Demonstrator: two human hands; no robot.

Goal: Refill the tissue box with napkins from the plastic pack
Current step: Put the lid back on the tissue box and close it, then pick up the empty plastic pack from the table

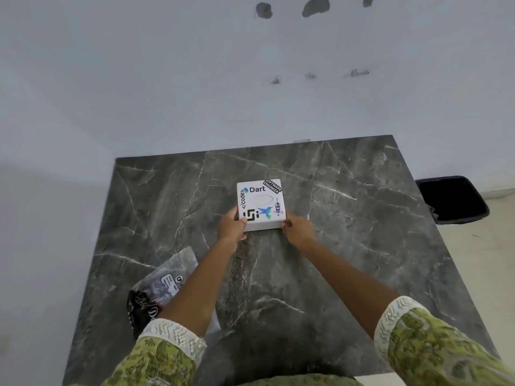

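Single head view, high above marble table [348, 246], facing forward-down toward wall [139, 79]; moderately close.
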